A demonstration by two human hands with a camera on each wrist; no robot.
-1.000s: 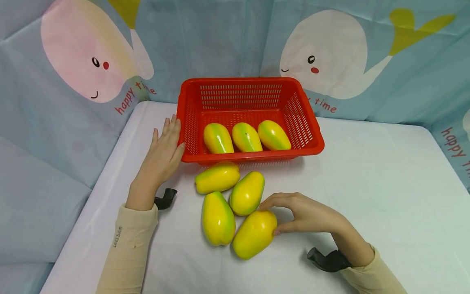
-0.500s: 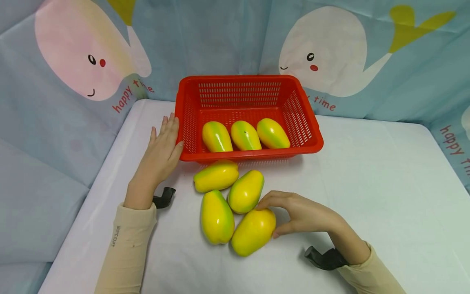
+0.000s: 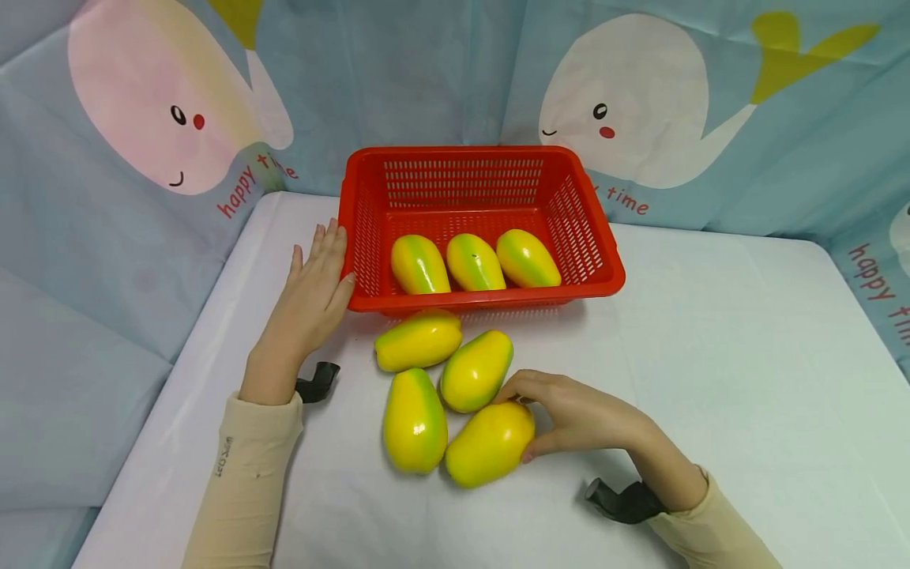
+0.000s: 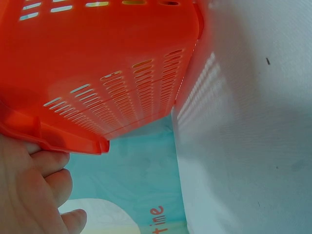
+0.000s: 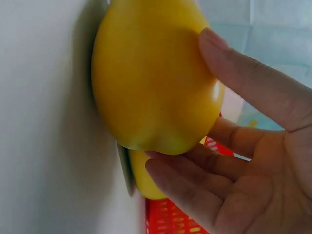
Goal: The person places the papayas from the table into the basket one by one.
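My right hand point(image 3: 579, 415) curls its thumb and fingers round the near right end of a yellow papaya point(image 3: 490, 444). In the right wrist view this papaya point(image 5: 156, 73) lies against the white tablecloth, the thumb on one side and fingertips on the other. Close by lie a green-streaked papaya point(image 3: 415, 423) on its left, another papaya point(image 3: 477, 371) behind it, and one papaya point(image 3: 418, 341) at the basket's front. My left hand point(image 3: 302, 296) rests with straight fingers along the left rim of the red basket point(image 3: 490, 300). The left wrist view shows fingers point(image 4: 51, 163) at the rim's underside.
Inside the basket three papayas point(image 3: 476, 262) sit side by side along the front wall. A blue curtain point(image 3: 426, 71) with printed whales hangs behind the table and at its sides. Black wrist mounts point(image 3: 626, 502) are fixed to both wrists.
The held papaya has turned slightly, its near end moving up. The papaya on its left has shifted a little left. The left hand stays at the basket, and the view has shifted slightly.
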